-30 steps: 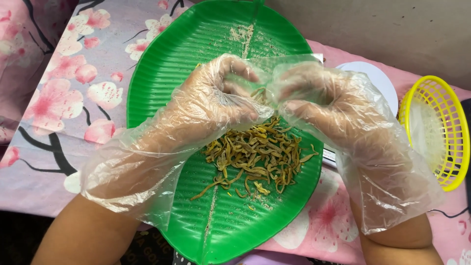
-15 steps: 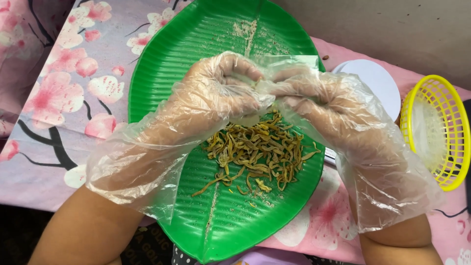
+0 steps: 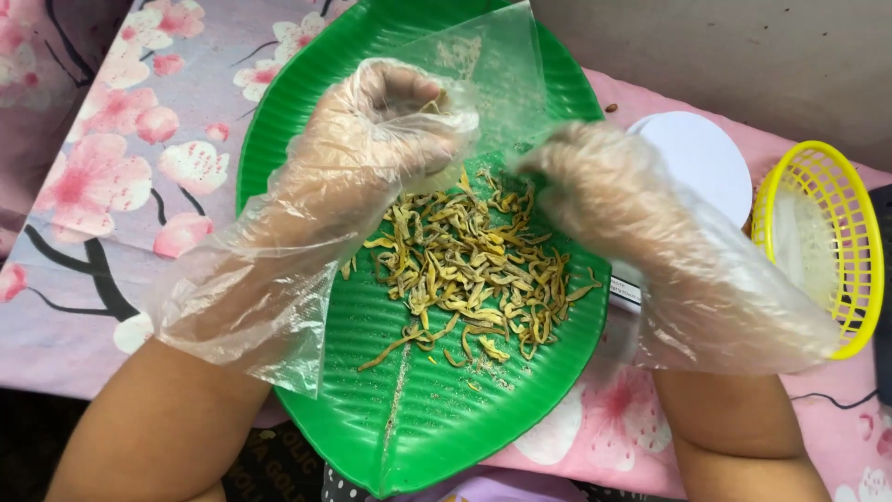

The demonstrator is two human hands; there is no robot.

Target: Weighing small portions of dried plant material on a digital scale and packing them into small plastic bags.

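A: What does the head view show at the centre of the surface?

B: A green leaf-shaped tray (image 3: 372, 372) lying on a cloth with pink blossoms (image 3: 121, 167). A loose pile of thin yellow-brown strips (image 3: 474, 270) rests on the middle of the tray, spreading toward its right edge.

A: And the hands?

B: Both wear loose clear plastic gloves. The left hand (image 3: 381, 130) is over the upper half of the tray, just above the pile, its fingers (image 3: 437, 112) curled into a near fist and pinching a few of the strips. The right hand (image 3: 604, 195) is above the tray's right edge, blurred; its fingers seem bent inward, but whether they hold anything cannot be told. A clear plastic sheet (image 3: 502, 74) stands up between the two hands, against the far part of the tray.

A: What lies toward the right edge of the surface?

B: A white round lid (image 3: 697, 158), just beside the tray and partly behind the right hand, and a yellow plastic basket (image 3: 855, 251) at the right edge, well apart from the pile
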